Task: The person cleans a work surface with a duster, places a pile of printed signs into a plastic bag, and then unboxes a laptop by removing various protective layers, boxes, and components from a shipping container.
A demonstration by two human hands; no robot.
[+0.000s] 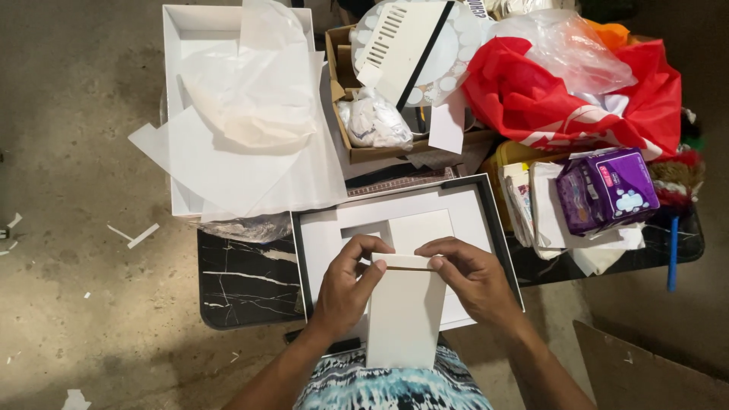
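Nearest, a white card panel (404, 315) stands upright over the lap, its top edge pinched by left hand (345, 292) and right hand (474, 279), above the picture frame (474, 205) on the surface (243, 281). It looks light, stiff, easily creased; holding by the edges seems safest.

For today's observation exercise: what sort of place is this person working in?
Probably an informal home or workshop corner: a bare concrete floor, a small dark marble-patterned table crowded with open boxes and bags, hands holding white card.
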